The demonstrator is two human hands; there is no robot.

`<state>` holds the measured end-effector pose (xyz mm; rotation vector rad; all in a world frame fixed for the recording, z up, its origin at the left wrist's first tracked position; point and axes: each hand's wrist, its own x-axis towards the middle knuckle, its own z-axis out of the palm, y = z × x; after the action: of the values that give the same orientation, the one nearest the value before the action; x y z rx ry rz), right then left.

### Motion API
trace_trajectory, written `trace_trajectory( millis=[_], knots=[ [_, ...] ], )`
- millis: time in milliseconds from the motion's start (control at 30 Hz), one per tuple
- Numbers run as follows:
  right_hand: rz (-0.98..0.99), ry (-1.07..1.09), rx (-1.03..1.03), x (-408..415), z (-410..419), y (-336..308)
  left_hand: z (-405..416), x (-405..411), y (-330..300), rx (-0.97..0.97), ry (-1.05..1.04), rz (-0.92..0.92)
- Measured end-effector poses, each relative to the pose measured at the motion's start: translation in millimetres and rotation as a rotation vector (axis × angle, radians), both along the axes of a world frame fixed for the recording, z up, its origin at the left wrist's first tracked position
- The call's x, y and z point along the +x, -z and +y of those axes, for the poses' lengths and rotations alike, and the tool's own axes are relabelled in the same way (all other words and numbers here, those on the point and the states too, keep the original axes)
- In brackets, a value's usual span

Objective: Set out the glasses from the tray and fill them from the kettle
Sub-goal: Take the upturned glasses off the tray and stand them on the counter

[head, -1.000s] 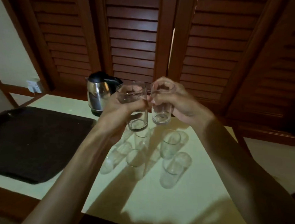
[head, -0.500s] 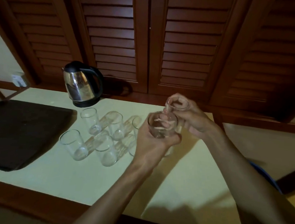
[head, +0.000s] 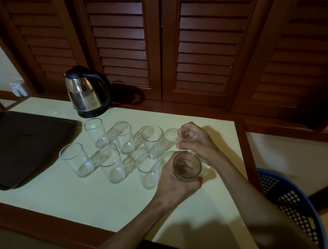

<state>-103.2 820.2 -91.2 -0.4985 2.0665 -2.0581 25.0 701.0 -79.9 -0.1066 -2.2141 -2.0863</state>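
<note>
Nearby, six upright glasses (head: pixel 120 154) left of each hand's (head: pixel 173 178) gripped glass (head: pixel 186 165); kettle (head: pixel 85 91) behind.

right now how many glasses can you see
8: six stand on the table in two rows of three, one in the left hand, one in the right hand.

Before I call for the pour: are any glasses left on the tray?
No: the dark tray lies bare, six glasses stand on the table and each hand holds one more.
</note>
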Motion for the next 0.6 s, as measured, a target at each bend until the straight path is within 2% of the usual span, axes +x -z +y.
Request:
trace_trajectory(
  millis=[167,600],
  knots=[
    [0.076,0.069,0.083,2.9,0.8,9.8,-1.3,-2.3,17.2,-0.035,0.003,-0.044],
    [0.09,0.143,0.055,7.7,8.7,24.7,-5.2,-2.6,21.0,-0.056,0.039,-0.054]
  ],
)
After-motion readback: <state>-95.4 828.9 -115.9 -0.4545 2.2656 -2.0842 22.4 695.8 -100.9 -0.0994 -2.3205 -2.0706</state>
